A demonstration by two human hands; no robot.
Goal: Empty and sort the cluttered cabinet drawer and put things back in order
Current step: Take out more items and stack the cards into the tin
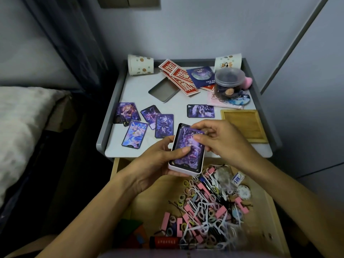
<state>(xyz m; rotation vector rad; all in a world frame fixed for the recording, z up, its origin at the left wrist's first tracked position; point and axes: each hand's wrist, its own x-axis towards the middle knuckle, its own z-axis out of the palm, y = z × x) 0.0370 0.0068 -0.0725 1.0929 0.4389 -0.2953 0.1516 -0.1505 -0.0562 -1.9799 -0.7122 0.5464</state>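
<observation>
Drawer (147,198) stands open below the counter (141,90), hair ties (186,184) heaped inside. Left hand (158,157) grips a white box (184,169), thumb steadying its cards. Right hand (219,140) pinches the top card (188,148), probably to lay it with the spread cards (163,125) on the counter.

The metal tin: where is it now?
In the head view the metal tin lies on the cabinet top, left of centre, beside the red cards and in front of the dotted paper cup.
</observation>
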